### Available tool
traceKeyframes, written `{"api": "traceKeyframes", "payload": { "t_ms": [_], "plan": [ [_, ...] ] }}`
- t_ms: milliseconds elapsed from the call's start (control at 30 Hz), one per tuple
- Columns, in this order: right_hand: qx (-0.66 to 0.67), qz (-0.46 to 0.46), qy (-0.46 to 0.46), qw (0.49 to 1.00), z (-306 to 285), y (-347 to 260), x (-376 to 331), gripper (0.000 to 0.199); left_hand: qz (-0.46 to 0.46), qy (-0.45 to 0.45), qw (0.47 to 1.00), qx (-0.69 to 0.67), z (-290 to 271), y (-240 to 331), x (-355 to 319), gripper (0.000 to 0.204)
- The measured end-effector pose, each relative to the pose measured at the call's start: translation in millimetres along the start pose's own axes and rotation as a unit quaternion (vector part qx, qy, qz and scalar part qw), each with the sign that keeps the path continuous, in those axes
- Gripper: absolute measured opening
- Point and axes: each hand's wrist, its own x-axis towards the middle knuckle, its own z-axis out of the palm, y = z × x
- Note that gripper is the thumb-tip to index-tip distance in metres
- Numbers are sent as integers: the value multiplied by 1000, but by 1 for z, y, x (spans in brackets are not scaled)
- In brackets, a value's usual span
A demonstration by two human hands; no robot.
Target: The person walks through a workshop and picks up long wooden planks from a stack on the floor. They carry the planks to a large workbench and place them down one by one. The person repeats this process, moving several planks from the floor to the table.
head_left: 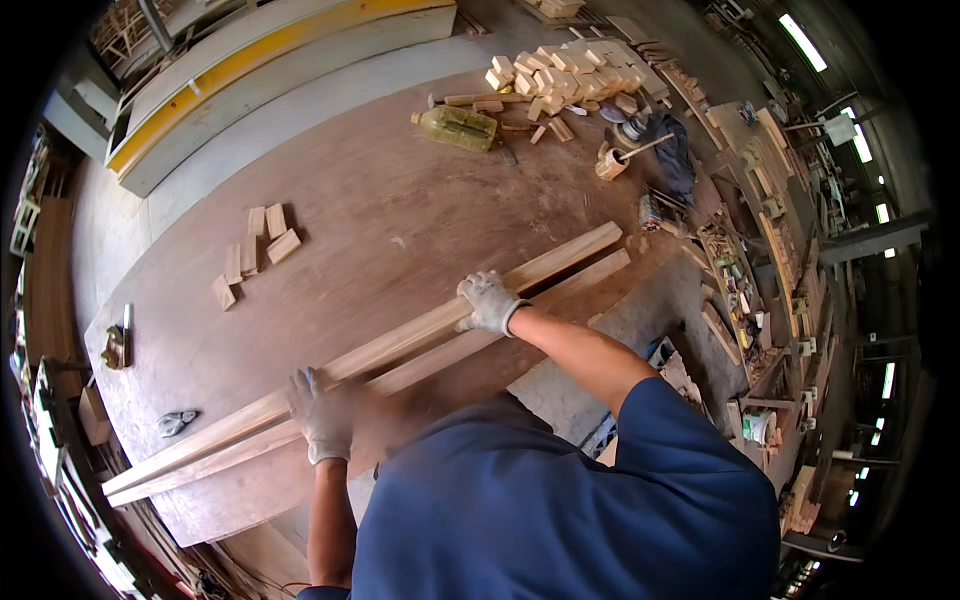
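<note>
Two long, pale wooden strips lie side by side across the brown tabletop, running from lower left to upper right. Both of my hands wear light grey gloves. My left hand [321, 415] is closed over the far wooden strip [410, 338] left of its middle, its fingers reaching across to the far side. Farther right, my right hand [489, 303] grips the same strip from above. The near wooden strip [445, 357] lies alongside, with a dark gap between the two toward the right. Their left ends come close together near the table's edge.
Several small wood blocks [250, 246] lie beyond the strips. At the back are a big pile of blocks [570, 72], a yellowish plastic bottle [457, 128] and a cup with a stick [610, 163]. A crumpled grey item [177, 422] rests at left. Shelving [735, 270] stands right.
</note>
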Motion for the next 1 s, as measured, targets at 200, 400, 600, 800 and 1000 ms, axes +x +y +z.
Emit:
{"api": "traceKeyframes", "payload": {
  "t_ms": [200, 400, 600, 800, 1000],
  "plan": [
    [-41, -17, 37, 998, -2, -1, 4, 66, 19, 17, 1000, 3, -9, -5, 0, 68],
    [-64, -7, 39, 997, -11, -3, 22, 68, 21, 60, 998, -20, 8, -21, 9, 71],
    [-40, 3, 40, 998, -12, -6, 43, 64, -17, 39, 999, 13, 7, -39, 32, 73],
    [-56, 7, 69, 996, -2, -5, 39, 62, -25, 23, 997, 65, -11, -83, 45, 76],
    [-42, 4, 99, 994, -5, -13, 49, 62, -12, -13, 997, 80, -24, -89, 71, 66]
  ]
}}
